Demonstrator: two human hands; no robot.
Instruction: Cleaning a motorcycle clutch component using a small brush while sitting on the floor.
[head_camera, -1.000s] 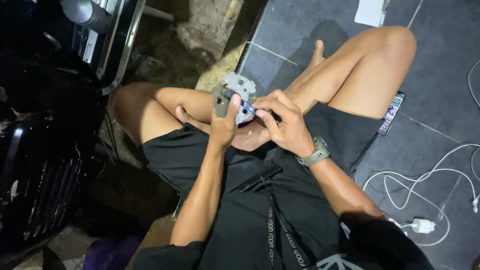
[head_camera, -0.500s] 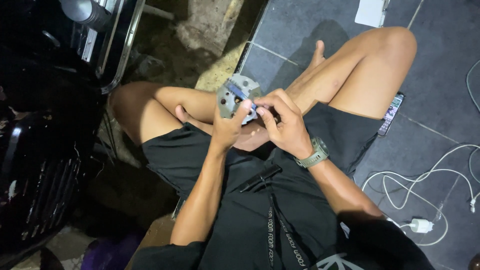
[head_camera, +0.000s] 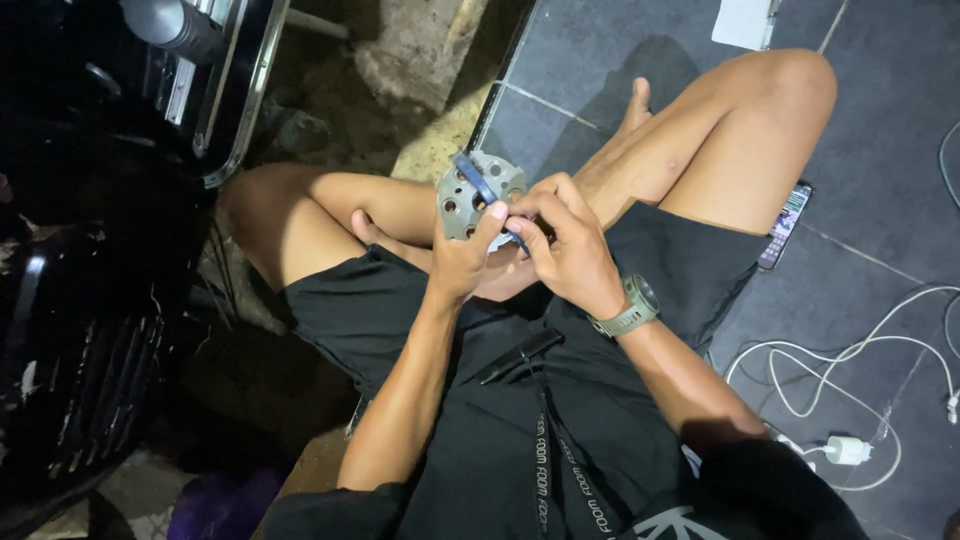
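I sit cross-legged and hold a round grey metal plate with several holes (head_camera: 462, 193) over my lap. My left hand (head_camera: 462, 255) grips its lower edge, thumb against the face. My right hand (head_camera: 566, 235) pinches a thin blue strip-like tool (head_camera: 478, 188) that lies slanted across the plate's face. A green wristwatch (head_camera: 630, 308) sits on my right wrist. Both hands touch each other at the plate's lower right.
A phone (head_camera: 784, 224) lies on the dark tiled floor by my right thigh. White cables and a charger plug (head_camera: 846, 449) trail at the right. A black vehicle body with a chrome rail (head_camera: 232, 110) stands at the left. A dark pen-like object (head_camera: 520, 355) rests on my shorts.
The plate has turned from nearly edge-on to facing me. The blue strip now reaches up across its face.
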